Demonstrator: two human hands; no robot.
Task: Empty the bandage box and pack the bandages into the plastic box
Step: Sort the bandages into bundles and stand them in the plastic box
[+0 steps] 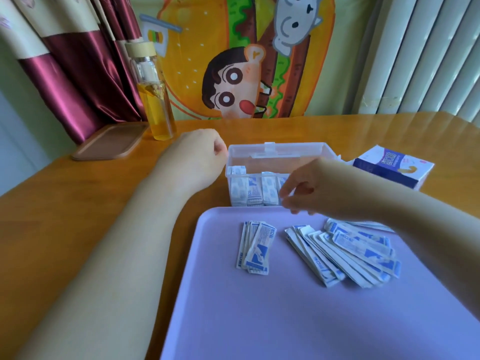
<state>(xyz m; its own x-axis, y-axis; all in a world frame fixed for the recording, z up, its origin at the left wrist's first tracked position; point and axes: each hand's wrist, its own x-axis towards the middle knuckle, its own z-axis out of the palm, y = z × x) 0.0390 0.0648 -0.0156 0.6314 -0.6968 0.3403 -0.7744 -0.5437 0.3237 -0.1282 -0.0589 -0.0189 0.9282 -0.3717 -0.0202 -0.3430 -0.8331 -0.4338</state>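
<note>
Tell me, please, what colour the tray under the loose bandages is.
The tray is pale lilac, seen in the head view.

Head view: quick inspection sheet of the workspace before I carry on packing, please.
Surface: wooden table, purple tray on it.
Job's things: open plastic box behind the tray, bandages standing inside; small stack and larger pile on the tray; bandage box right of the plastic box.
Clutter: bottle, brown lid at far left.
Hands: left hand beside the plastic box's left end, grip hidden; right hand at its front wall, blurred.
Cables: nothing seen.
Surroundings: curtain, cartoon cloth, radiator.
</note>
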